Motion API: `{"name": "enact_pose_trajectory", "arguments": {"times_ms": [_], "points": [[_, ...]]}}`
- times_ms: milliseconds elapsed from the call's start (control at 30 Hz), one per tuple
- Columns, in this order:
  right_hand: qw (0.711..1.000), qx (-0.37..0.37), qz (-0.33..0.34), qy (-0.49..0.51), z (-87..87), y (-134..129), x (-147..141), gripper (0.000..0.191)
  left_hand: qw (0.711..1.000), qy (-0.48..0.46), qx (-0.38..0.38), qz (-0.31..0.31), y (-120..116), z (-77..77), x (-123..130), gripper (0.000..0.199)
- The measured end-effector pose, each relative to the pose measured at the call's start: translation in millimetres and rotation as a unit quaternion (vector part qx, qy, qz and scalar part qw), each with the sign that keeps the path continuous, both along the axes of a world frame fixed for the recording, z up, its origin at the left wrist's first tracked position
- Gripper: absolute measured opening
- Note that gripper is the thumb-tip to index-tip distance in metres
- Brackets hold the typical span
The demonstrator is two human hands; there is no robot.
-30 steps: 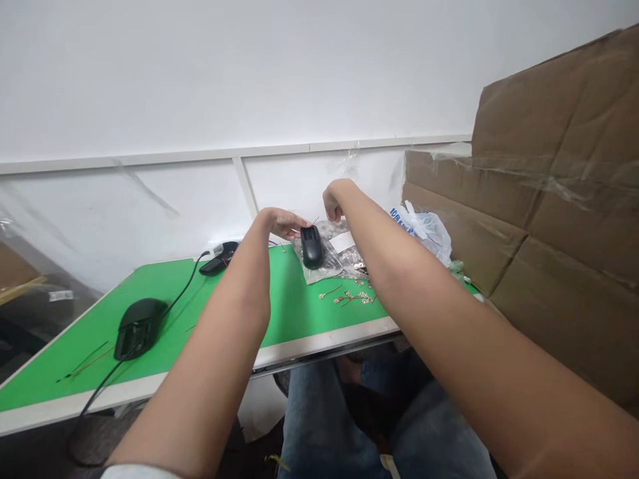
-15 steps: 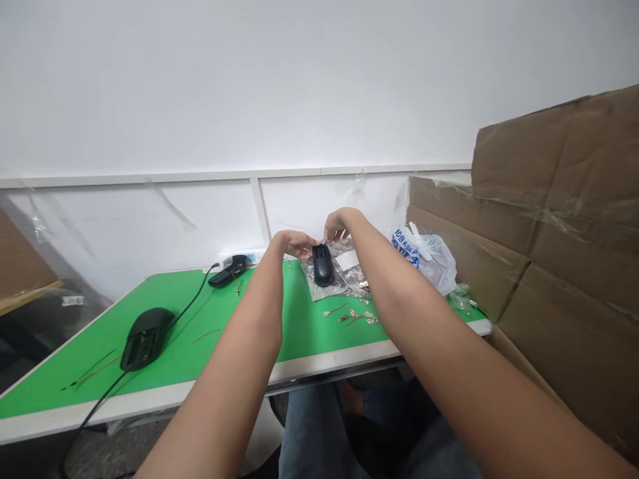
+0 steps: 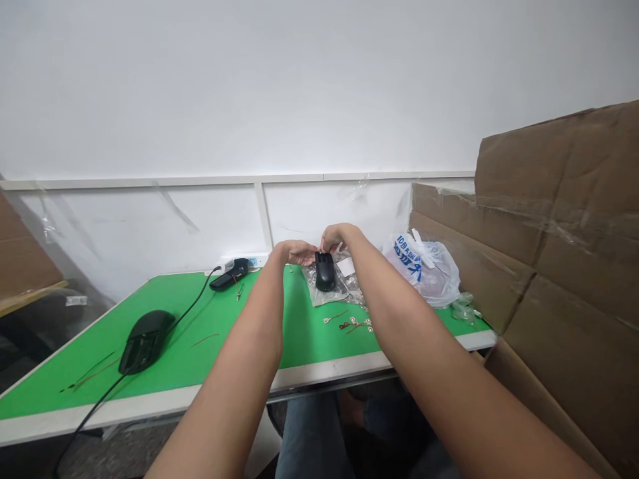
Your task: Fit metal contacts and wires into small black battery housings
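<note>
My left hand grips the left side of a black plastic casing, rounded at its near end, with open slots at the far end. My right hand is bent over that far end, thumb and fingers pinched together at the slots. What they pinch is too small to make out. Under the casing lies a clear plastic bag of small metal parts. Several small metal contacts with short wires are scattered on the green mat nearer me.
At left sits a larger black casing with a cable, near loose wires. Another black casing lies by a white power strip. A white carrier bag and tall cardboard boxes stand at right.
My right hand has come down closer onto the far end of the casing, its fingertips now at the slots. The left hand keeps its hold. The view has tilted slightly.
</note>
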State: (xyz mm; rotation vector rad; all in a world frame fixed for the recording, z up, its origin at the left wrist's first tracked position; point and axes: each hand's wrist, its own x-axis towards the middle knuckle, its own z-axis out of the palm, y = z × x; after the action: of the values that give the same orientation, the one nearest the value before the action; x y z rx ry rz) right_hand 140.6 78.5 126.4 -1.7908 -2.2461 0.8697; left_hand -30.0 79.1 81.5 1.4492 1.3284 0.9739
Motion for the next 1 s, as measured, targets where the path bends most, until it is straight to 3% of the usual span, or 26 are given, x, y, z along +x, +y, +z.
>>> {"name": "enact_pose_trajectory", "arguments": {"times_ms": [100,233,400,567,700,1000], "points": [[0.999,0.030,-0.002,0.023,-5.9,-1.4,1.9,0.010,0.995,-0.035,-0.057,-0.070,-0.8,-10.7,-1.2,0.016],[0.991,0.095,0.020,0.090,-24.8,-6.0,5.5,0.010,0.994,-0.090,0.043,-0.048,-4.1,-38.8,0.9,0.020],[0.964,0.200,0.060,0.165,-63.5,-12.3,4.9,0.005,0.970,-0.172,0.172,0.026,-8.8,-80.7,11.2,0.022],[0.922,0.308,0.059,0.228,-103.6,-12.8,1.2,0.011,0.946,-0.230,0.220,0.054,-11.6,-109.8,21.7,0.035],[0.894,0.375,0.038,0.242,-118.4,-13.4,1.3,0.012,0.934,-0.251,0.252,0.035,-13.5,-113.2,25.3,0.037],[0.874,0.405,0.017,0.268,-119.1,-23.2,1.0,0.010,0.941,-0.234,0.241,0.039,-19.3,-106.9,23.0,0.041]]}}
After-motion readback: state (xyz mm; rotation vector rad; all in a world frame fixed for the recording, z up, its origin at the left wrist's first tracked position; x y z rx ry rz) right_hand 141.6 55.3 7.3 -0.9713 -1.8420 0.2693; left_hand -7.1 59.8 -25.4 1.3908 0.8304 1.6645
